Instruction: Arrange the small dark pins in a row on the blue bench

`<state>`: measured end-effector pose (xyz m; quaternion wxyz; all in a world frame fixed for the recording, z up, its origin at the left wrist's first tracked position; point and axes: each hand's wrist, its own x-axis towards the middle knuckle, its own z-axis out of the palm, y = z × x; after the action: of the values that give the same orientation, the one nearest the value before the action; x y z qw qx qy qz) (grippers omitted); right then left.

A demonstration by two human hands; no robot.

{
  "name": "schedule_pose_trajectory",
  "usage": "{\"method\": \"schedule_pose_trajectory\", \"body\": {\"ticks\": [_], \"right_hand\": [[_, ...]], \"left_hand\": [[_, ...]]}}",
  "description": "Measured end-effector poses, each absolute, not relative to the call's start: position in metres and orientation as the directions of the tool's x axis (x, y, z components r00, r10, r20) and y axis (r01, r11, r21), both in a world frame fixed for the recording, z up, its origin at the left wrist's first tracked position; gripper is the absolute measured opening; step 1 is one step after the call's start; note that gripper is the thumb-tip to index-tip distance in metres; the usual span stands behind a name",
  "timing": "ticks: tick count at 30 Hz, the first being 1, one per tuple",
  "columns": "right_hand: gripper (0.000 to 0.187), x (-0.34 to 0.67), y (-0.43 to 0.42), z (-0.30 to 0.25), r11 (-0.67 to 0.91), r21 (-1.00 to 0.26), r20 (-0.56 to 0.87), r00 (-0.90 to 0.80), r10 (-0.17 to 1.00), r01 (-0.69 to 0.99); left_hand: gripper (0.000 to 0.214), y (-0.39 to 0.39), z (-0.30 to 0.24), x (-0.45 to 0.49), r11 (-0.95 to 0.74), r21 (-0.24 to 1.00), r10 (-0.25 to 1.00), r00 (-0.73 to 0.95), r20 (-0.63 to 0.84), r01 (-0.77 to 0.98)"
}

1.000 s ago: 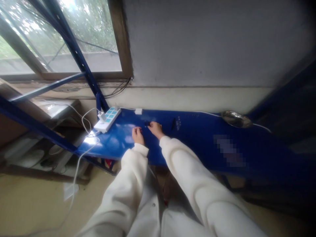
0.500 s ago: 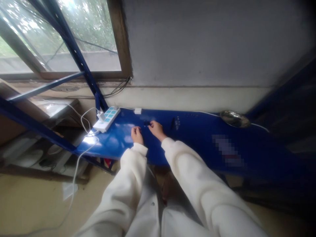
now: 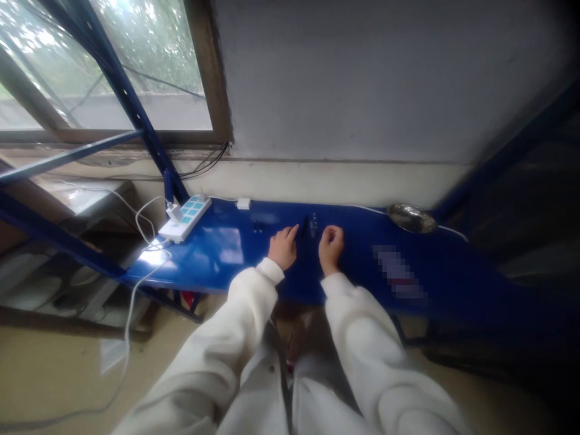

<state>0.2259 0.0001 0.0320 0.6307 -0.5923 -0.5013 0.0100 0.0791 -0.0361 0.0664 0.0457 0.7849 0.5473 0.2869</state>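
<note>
My left hand [image 3: 283,248] is over the blue table [image 3: 276,211], its index finger stretched toward a thin black strip-like piece [image 3: 304,226]. Its fingers look apart, with nothing visible in them. Just right of the strip lies a row of small clear pieces [image 3: 313,225], too small to name. Right of that row, my right hand [image 3: 331,246] has its fingers curled in together; whatever they may hold is hidden. Two small dark pieces [image 3: 257,227] lie on the table to the left of my left hand.
A white power strip [image 3: 185,219] with a plugged-in charger stands at the table's left end, its cable hanging down. A white adapter [image 3: 243,204] is at the back edge. Farther right are a shiny metal dish [image 3: 412,218] and a pixelated patch. Blue frame posts [image 3: 131,103] rise at left.
Both hands have moved right along the table. The dark pieces that were at my right fingertips now lie apart from both hands. My left index finger has stretched out.
</note>
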Motion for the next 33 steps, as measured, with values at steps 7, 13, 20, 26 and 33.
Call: {"method": "schedule_pose_trajectory", "body": {"ticks": [7, 13, 20, 26, 33], "right_hand": [[0.029, 0.222, 0.004, 0.019, 0.066, -0.697, 0.476, 0.391, 0.788, 0.714], [0.027, 0.223, 0.004, 0.020, -0.014, -0.610, 0.383, 0.311, 0.870, 0.792], [0.024, 0.223, 0.004, 0.021, -0.052, -0.591, 0.332, 0.301, 0.894, 0.805], [0.021, 0.223, 0.009, 0.021, -0.072, -0.579, 0.319, 0.307, 0.897, 0.812], [0.021, 0.222, 0.012, 0.022, -0.121, -0.576, 0.286, 0.338, 0.897, 0.809]], "left_hand": [[0.057, -0.019, 0.052, 0.105, -0.247, 0.269, 0.943, 0.167, 0.289, 0.931], [0.050, -0.011, 0.049, 0.111, -0.277, 0.293, 0.928, 0.175, 0.329, 0.915], [0.018, -0.005, 0.053, 0.099, -0.326, 0.347, 0.899, 0.174, 0.403, 0.880], [0.016, -0.009, 0.041, 0.080, -0.355, 0.598, 0.867, 0.014, 0.498, 0.719], [0.021, -0.016, 0.029, 0.069, -0.328, 0.882, 0.865, -0.269, 0.425, 0.340]]}}
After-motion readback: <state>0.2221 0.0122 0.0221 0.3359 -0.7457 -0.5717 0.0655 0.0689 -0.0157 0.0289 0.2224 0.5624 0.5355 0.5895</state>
